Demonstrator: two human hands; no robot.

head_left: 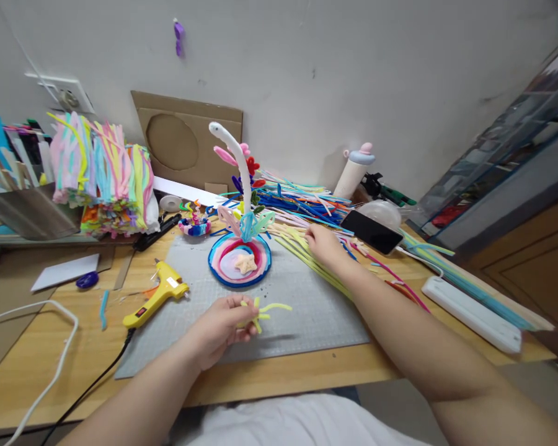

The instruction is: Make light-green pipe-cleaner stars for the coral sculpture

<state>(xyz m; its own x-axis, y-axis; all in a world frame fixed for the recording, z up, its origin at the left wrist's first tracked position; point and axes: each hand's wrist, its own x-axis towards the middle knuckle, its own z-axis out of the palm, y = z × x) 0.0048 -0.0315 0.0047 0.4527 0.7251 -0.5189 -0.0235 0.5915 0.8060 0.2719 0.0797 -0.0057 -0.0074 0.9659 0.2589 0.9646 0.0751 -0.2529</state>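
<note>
My left hand [227, 325] is closed on a small light-yellow pipe cleaner piece [259, 314] with several bent arms, one long end sticking out to the right. To the right, my right hand [326, 246] reaches over a row of loose yellow pipe cleaners [297, 248], its fingers curled onto one of them; the fingertips are partly hidden. Between and beyond my hands is a round pipe cleaner base [216, 272] in blue, pink and white rings. A beige star [246, 264] lies on it, and a tall white curved stem [244, 176] rises behind with coloured petals around it.
A yellow glue gun [160, 296] lies on the left of the grey cutting mat [316, 319]. Bundled pastel pipe cleaners [114, 161] stand at the back left. Further right are a phone [372, 233], a white bottle [353, 173] and a power strip [472, 314].
</note>
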